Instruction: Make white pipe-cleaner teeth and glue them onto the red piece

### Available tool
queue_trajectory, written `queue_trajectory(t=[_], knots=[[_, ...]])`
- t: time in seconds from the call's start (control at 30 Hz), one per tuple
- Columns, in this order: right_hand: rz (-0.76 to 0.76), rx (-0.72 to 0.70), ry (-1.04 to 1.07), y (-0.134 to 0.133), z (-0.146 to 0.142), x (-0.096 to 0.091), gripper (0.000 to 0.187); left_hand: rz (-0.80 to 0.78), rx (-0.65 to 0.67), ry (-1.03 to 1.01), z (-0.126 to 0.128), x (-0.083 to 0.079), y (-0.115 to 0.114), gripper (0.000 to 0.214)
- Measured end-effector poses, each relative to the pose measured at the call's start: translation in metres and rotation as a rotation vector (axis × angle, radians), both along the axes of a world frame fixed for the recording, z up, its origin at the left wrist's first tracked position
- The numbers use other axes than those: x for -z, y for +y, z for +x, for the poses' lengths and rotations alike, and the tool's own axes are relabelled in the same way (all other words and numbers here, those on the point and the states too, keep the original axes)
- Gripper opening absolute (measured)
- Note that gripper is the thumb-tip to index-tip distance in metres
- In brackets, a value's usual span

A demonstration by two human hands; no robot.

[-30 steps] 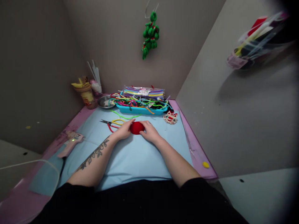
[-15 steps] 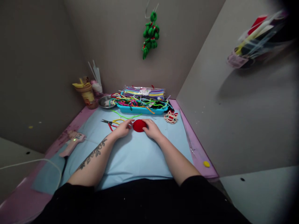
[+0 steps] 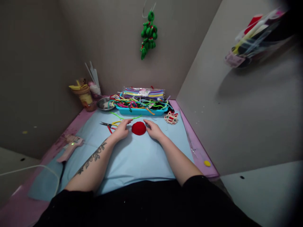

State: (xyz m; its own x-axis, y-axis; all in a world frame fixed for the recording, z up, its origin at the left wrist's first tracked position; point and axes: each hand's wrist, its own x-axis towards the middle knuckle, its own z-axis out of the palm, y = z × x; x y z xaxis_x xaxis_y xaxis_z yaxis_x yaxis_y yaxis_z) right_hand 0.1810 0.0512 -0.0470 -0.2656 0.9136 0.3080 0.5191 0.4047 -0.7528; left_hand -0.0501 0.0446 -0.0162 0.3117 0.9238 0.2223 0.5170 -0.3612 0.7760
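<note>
A red, fuzzy-looking dome (image 3: 139,128) rests on the light blue sheet (image 3: 142,157) between my two hands. To its left is my left hand (image 3: 122,129), fingers apart and holding nothing, with a gap to the dome. My right hand (image 3: 153,129) lies close by the dome's right side, its fingers extended and thumb apart; whether the thumb touches the dome I cannot tell. Just left of my left hand lie pliers (image 3: 110,125) with one yellow and one red handle. Behind the hands is a bright green pipe cleaner (image 3: 132,118).
A blue tray (image 3: 142,111) of tangled pipe cleaners stands at the back, beside a metal bowl (image 3: 105,104). A pink glue gun (image 3: 71,148) with a lit green light lies at left. A beaded-looking lion face (image 3: 171,118) and a yellow disc (image 3: 207,163) are at right.
My right hand has come off the red dome's top and right side, and my left hand has drawn slightly away to the left. The whole view has shifted a little.
</note>
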Motion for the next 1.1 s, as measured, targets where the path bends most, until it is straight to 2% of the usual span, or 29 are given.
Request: queue_trajectory(t=[0.2,0.3,0.5,0.67,0.8,1.1], knots=[[-0.02,-0.068,0.033,-0.004,0.002,-0.001,0.064,-0.058,0.1,-0.075,0.003,0.001,-0.003,0.063],[-0.045,-0.082,0.04,-0.007,0.0,-0.004,0.061,-0.045,0.104,-0.094,0.007,0.006,-0.001,0.065],[-0.063,-0.054,-0.007,-0.008,-0.001,-0.008,0.057,-0.039,0.107,-0.022,0.003,0.008,0.003,0.064],[0.019,-0.134,-0.002,-0.01,-0.004,-0.01,0.052,-0.016,0.146,0.041,0.005,0.004,0.0,0.07],[0.031,-0.12,-0.025,-0.011,-0.007,-0.009,0.051,0.02,0.136,0.113,0.006,0.003,-0.001,0.067],[0.141,-0.121,-0.302,-0.022,-0.012,-0.018,0.052,0.107,0.211,0.235,0.006,0.009,-0.001,0.066]])
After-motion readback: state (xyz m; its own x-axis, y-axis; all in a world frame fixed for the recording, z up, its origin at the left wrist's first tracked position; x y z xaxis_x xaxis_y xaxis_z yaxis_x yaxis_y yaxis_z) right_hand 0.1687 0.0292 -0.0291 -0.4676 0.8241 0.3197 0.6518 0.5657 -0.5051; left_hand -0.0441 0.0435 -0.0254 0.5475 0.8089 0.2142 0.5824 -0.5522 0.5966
